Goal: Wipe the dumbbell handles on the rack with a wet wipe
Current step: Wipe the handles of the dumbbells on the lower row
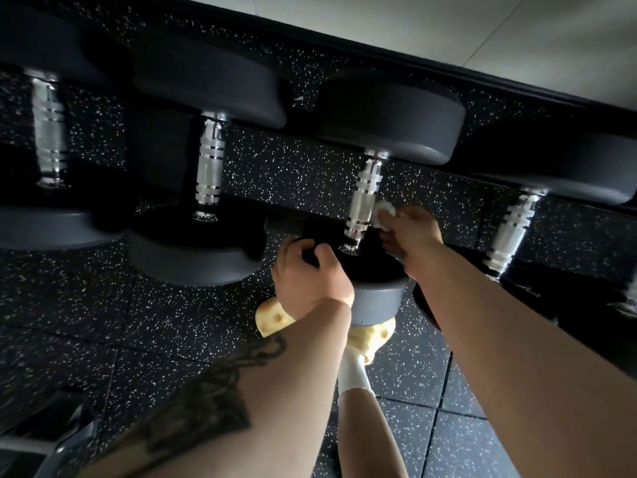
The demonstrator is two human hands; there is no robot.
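**Wipe on the third handle, near head braced**

I have my right hand (412,236) pinching the wet wipe (489,210) hard against... no: the wet wipe (490,209)**Wipe on the third handle, near head braced**

My right hand (412,232) pinches the wet wipe (385,211) between curled fingers, and the wipe touches the 3 o'clock side of the chrome handle (363,201), low on its knurled part. My left hand (310,274) has its grip curled over the rim of that dumbbell's near head (377,298), at 9 o'clock from the handle's foot.

I judge that only one side of the bar is being covered. The far side could stay dirty unless the wipe goes round it, and the ringed grooves higher up could be skipped.

The wipe is bunched small. On the rough knurling it may snag, shred or slip out of the pinch.

If the left grip pulls while the right hand rubs, the dumbbell could roll or shift in the rack. My foot in the yellow slipper (272,319) is directly under that head, towards 6 o'clock.

Handles remain at 9 o'clock (210,160), further at 9 o'clock (48,132), and at 3 o'clock (510,232). I cannot tell whether any has been wiped.
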